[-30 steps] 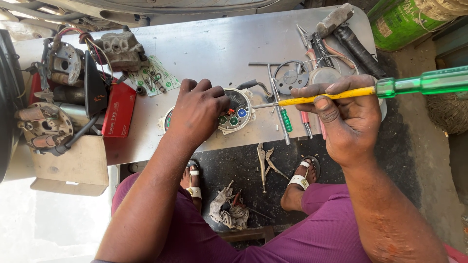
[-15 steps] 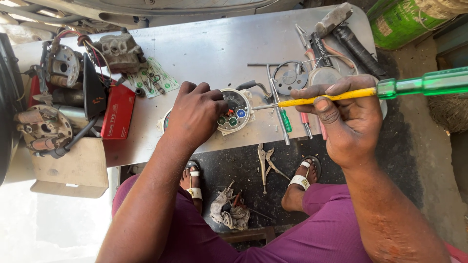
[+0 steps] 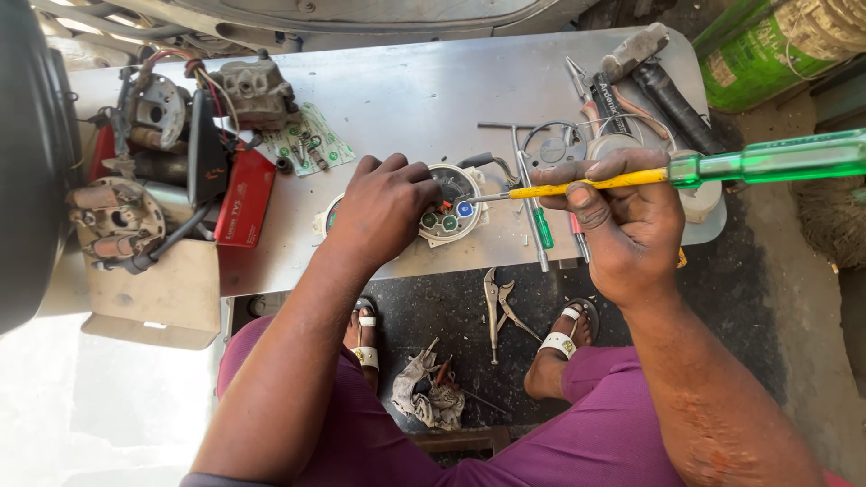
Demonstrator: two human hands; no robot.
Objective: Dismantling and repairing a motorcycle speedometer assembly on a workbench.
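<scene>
Little is changing since the earlier frames: both hands are staying in place, and the screwdriver tip is remaining at the round part.

Left hand (image 3: 383, 212) is lying clenched over the round part (image 3: 448, 206), holding it down near the front edge of the worktop (image 3: 406, 90), about midway along. Coloured inserts, green and blue, are showing in the part's open face just beside the fingers.

Right hand (image 3: 622, 221) is grasping the screwdriver (image 3: 686, 169) by its yellow shaft; the green handle is reaching out past the right edge. The tip is touching the round part's face.

T-handle wrench (image 3: 519, 176) is lying just right of the part. Red box (image 3: 242, 198) and engine parts (image 3: 122, 216) are sitting along the left edge; a cardboard flap (image 3: 158, 293) is hanging at the front left corner. Pliers (image 3: 499, 307) and a rag (image 3: 428, 397) are lying on the floor between the sandalled feet.
</scene>
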